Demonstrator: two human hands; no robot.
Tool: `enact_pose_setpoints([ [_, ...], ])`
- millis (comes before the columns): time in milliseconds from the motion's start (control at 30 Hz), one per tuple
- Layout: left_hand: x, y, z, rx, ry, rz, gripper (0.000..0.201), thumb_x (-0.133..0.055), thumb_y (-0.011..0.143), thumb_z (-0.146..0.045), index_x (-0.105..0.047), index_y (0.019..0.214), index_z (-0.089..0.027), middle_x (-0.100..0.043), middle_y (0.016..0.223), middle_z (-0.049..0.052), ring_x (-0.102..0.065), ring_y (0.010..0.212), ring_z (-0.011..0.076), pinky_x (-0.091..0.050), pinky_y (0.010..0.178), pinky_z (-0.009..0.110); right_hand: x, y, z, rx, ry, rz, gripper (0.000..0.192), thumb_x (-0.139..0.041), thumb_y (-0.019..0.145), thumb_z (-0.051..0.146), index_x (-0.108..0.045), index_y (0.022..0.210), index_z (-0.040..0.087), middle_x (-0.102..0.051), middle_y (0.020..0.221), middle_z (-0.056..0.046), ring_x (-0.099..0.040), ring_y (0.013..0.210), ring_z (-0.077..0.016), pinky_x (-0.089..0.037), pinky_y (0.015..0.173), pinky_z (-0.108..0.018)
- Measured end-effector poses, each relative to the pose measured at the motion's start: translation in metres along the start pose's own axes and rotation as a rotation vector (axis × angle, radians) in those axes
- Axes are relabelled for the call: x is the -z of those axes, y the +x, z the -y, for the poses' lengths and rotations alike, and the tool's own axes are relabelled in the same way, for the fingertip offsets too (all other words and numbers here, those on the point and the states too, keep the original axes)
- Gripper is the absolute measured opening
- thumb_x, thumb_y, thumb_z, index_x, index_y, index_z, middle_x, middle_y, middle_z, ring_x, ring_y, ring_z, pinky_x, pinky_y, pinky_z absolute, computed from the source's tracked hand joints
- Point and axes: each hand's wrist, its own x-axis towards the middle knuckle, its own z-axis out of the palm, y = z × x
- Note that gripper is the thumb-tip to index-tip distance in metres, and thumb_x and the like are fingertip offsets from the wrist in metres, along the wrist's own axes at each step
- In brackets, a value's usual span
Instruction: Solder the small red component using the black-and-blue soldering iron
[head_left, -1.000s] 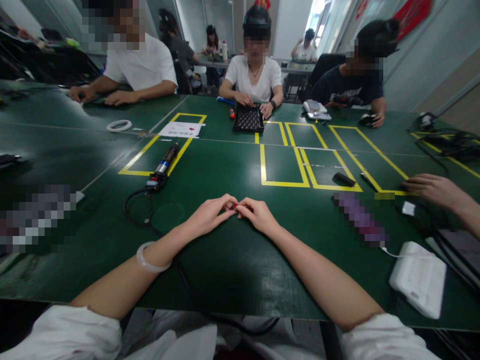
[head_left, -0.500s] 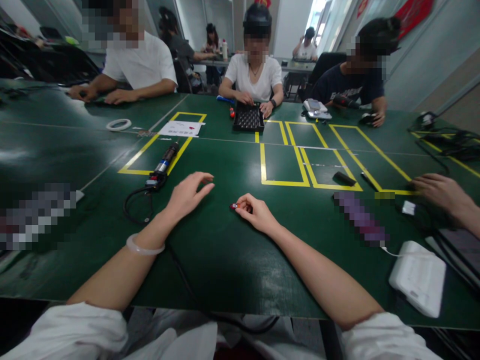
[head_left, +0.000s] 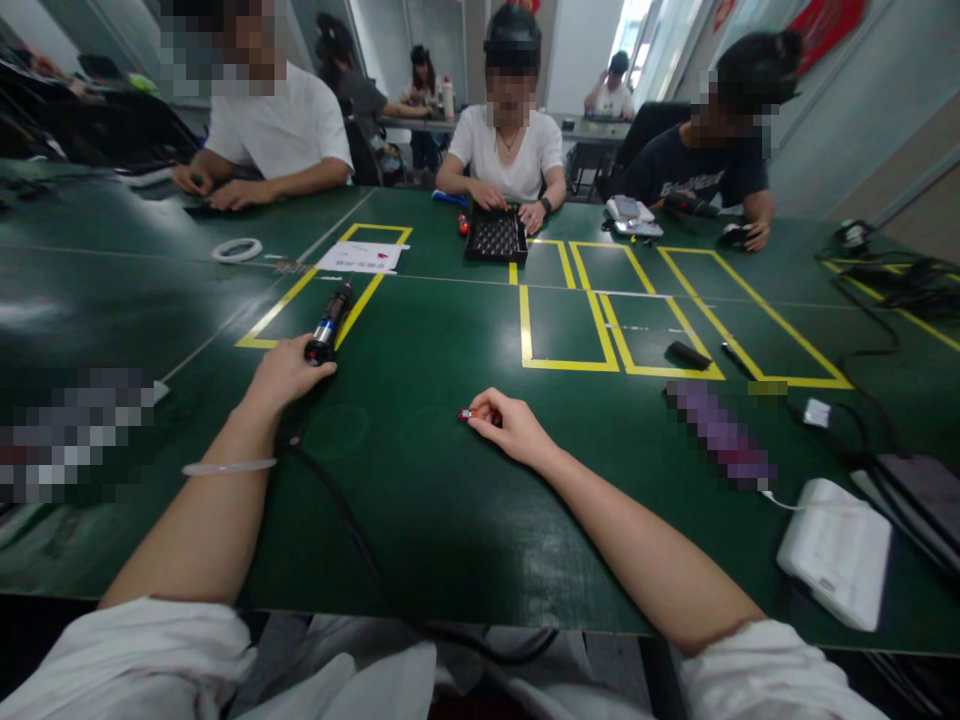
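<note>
My left hand (head_left: pixel 286 374) has its fingers and thumb around the rear end of a black-and-silver electric screwdriver (head_left: pixel 328 322) with a blue band. The screwdriver lies with its tip pointing away from me, inside a yellow-taped outline, and a dark cable (head_left: pixel 337 490) runs towards the table's near edge. My right hand (head_left: pixel 508 424) rests on the table with closed fingers, pinching a small red part (head_left: pixel 466 414) that pokes out on the left. Its exact kind is too small to make out.
Yellow tape outlines (head_left: pixel 570 366) mark the green table (head_left: pixel 465 540). On the right lie a black tube (head_left: pixel 688 356), a phone (head_left: pixel 720 432) and a white power bank (head_left: pixel 836 555). Opposite, a person handles a black compartment tray (head_left: pixel 496 236). A tape roll (head_left: pixel 237 249) lies back left.
My left hand has moved left from the open table onto the screwdriver's rear end. My right hand stays in place with the red part. Another person's hand at the right has left the view.
</note>
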Motion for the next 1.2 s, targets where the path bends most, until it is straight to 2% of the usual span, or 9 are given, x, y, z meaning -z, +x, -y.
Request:
enact_pose_setpoints([
  [100, 0.001, -0.006, -0.024, 0.097, 0.131, 0.020, 0.075, -0.060, 0.071, -0.061, -0.060, 0.124, -0.008, -0.067, 0.106, 0.017, -0.062, 0.103, 0.0397, -0.046, 0.080, 0.046, 0.000, 0.000, -0.001, 0.007, -0.003, -0.012, 0.012, -0.061, 0.087, 0.027, -0.058, 0.094, 0.018, -0.060, 0.075, 0.002, -0.054, 0.064, -0.0102, -0.042, 0.062, -0.022],
  [167, -0.002, -0.013, -0.045, 0.090, 0.143, 0.053, 0.071, -0.062, 0.074, -0.054, -0.059, 0.126, -0.006, -0.065, 0.109, 0.017, -0.061, 0.101, 0.0367, -0.046, 0.081, 0.043, 0.001, 0.000, -0.002, 0.004, -0.015, -0.028, 0.012, -0.061, 0.087, 0.028, -0.058, 0.094, 0.018, -0.060, 0.075, 0.002, -0.054, 0.065, -0.0104, -0.042, 0.062, -0.022],
  [267, -0.012, -0.025, -0.077, 0.008, 0.133, 0.077, 0.067, -0.063, 0.076, -0.051, -0.057, 0.128, -0.009, -0.062, 0.111, 0.017, -0.060, 0.100, 0.0328, -0.047, 0.085, 0.043, 0.000, 0.000, -0.002, -0.010, -0.042, -0.052, 0.012, -0.061, 0.087, 0.029, -0.058, 0.092, 0.019, -0.060, 0.074, 0.002, -0.054, 0.064, -0.0106, -0.042, 0.062, -0.022],
  [467, -0.037, -0.058, -0.142, -0.218, 0.122, 0.112, 0.071, -0.062, 0.079, -0.048, -0.045, 0.140, -0.017, -0.054, 0.119, 0.014, -0.054, 0.107, 0.0301, -0.048, 0.090, 0.040, 0.000, 0.001, 0.000, -0.013, -0.064, -0.088, 0.011, -0.061, 0.086, 0.028, -0.057, 0.090, 0.019, -0.058, 0.072, 0.003, -0.053, 0.063, -0.0109, -0.042, 0.063, -0.023],
  [600, -0.047, -0.079, -0.174, -0.312, 0.038, 0.138, 0.070, -0.062, 0.080, -0.043, -0.041, 0.143, -0.021, -0.050, 0.123, 0.013, -0.052, 0.109, 0.0294, -0.048, 0.090, 0.040, -0.001, 0.000, -0.001, 0.002, -0.118, -0.092, 0.010, -0.062, 0.085, 0.027, -0.056, 0.089, 0.019, -0.057, 0.071, 0.003, -0.053, 0.063, -0.0113, -0.041, 0.063, -0.023],
  [700, -0.051, -0.088, -0.185, -0.350, -0.015, 0.168, 0.071, -0.063, 0.079, -0.041, -0.039, 0.144, -0.024, -0.049, 0.122, 0.012, -0.051, 0.109, 0.0288, -0.049, 0.088, 0.040, -0.002, 0.000, -0.004, 0.012, -0.213, -0.089, 0.009, -0.062, 0.085, 0.025, -0.056, 0.087, 0.020, -0.058, 0.071, 0.003, -0.052, 0.064, -0.0121, -0.040, 0.063, -0.024],
  [833, -0.055, -0.094, -0.189, -0.395, -0.052, 0.190, 0.074, -0.063, 0.079, -0.038, -0.036, 0.146, -0.026, -0.048, 0.122, 0.012, -0.050, 0.109, 0.0283, -0.049, 0.088, 0.040, -0.002, 0.002, -0.006, 0.022, -0.303, -0.063, 0.011, -0.066, 0.082, 0.023, -0.055, 0.083, 0.020, -0.058, 0.070, 0.003, -0.052, 0.067, -0.0133, -0.039, 0.065, -0.025],
  [1067, -0.051, -0.098, -0.194, -0.401, 0.010, 0.194, 0.073, -0.062, 0.081, -0.044, -0.035, 0.147, -0.028, -0.047, 0.124, 0.012, -0.050, 0.109, 0.0287, -0.050, 0.081, 0.037, -0.002, 0.001, -0.004, 0.021, -0.136, -0.047, 0.011, -0.066, 0.083, 0.020, -0.056, 0.089, 0.019, -0.060, 0.073, 0.003, -0.056, 0.066, -0.0129, -0.043, 0.065, -0.024],
  [1200, -0.049, -0.098, -0.195, -0.387, 0.062, 0.184, 0.068, -0.055, 0.086, -0.051, -0.035, 0.148, -0.028, -0.048, 0.123, 0.012, -0.053, 0.103, 0.0278, -0.049, 0.078, 0.036, 0.000, -0.001, -0.001, 0.059, -0.158, -0.066, 0.005, -0.063, 0.086, 0.023, -0.061, 0.086, 0.018, -0.065, 0.078, 0.000, -0.059, 0.070, -0.0137, -0.044, 0.069, -0.025],
])
